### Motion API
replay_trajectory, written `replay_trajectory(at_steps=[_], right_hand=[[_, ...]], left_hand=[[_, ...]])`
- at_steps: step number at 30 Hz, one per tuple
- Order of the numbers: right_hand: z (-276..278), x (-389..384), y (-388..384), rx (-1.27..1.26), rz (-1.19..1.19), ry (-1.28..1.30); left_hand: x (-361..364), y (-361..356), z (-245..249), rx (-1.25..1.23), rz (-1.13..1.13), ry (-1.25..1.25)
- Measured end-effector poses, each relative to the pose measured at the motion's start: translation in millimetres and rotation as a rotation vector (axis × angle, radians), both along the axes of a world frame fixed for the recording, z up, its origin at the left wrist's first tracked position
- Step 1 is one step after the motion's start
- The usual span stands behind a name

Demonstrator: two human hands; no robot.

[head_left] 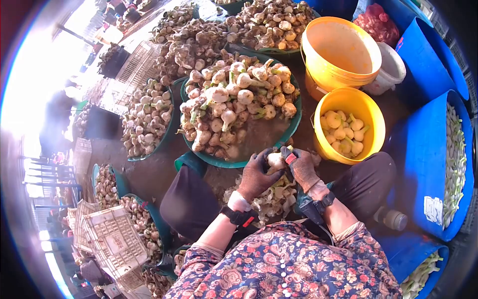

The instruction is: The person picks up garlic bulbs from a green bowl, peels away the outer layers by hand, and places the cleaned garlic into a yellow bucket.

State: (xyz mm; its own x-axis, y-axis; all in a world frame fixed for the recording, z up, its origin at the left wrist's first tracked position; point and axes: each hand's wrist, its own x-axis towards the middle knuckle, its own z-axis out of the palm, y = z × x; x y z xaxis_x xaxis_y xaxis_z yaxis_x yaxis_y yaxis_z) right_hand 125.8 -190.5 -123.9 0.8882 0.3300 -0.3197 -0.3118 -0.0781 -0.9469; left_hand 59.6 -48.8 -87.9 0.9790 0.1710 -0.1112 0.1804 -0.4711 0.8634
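Note:
My left hand (259,174), in a dark glove, is closed around a whitish garlic bulb (275,160). On the bulb's other side, my gloved right hand (301,167) is closed with a small red and black thing (290,158) at its thumb; whether that is a tool handle I cannot make out. Both hands are above a heap of pale peelings (276,197) between my knees. Just beyond them stands a green tub (298,117) piled with unpeeled bulbs (229,99). Peeled bulbs (343,130) lie in a yellow bucket (374,117) to the right.
Another yellow bucket (343,45) and a white bucket (393,67) stand behind. Blue containers (423,149) line the right side. More garlic tubs (149,119) and plastic crates (112,236) are on the left. A clear bottle (395,219) lies beside my right knee.

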Motion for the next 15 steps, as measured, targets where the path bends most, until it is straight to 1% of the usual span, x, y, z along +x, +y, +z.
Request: replay_trajectory(at_steps=[3,5,6,7,8,9,10,12,13,14,15], right_hand=[[19.3,-2.9,-2.9,-0.15,0.101,-0.094],[32.4,-4.3,-6.7,-0.211,0.183,-0.143],[25.1,-4.6,-9.5,-0.154,0.217,-0.154],[11.6,-3.2,-13.1,-0.097,0.251,-0.167],[12.3,-2.0,-13.6,-0.04,0.284,-0.179],[13.4,0.1,-16.5,0.107,0.326,-0.196],[14.3,2.0,-16.8,0.172,0.287,0.02],[17.1,3.2,-16.6,0.294,0.207,0.456],[19.3,1.6,-16.0,0.332,0.215,0.591],[28.7,-2.4,-12.7,0.36,0.197,0.634],[43.2,-8.7,-7.4,0.385,0.177,0.678]], left_hand=[[-1.8,2.4,19.3,0.214,-0.105,-0.054],[-1.1,9.8,22.8,0.216,-0.145,0.023],[-1.7,13.2,24.0,0.215,-0.166,0.06],[-3.0,18.4,19.4,0.045,-0.148,0.124],[-3.8,23.5,15.4,-0.126,-0.129,0.188],[-5.1,26.5,11.5,-0.297,-0.111,0.253],[-6.9,27.0,7.7,-0.395,-0.074,0.252],[-8.8,18.3,15.3,-0.593,0.007,0.249],[-10.5,10.5,9.0,-0.506,0.074,0.158],[-13.1,0.6,-11.9,-0.675,0.172,0.087],[-13.5,-3.6,-6.2,-0.539,0.133,0.119]])
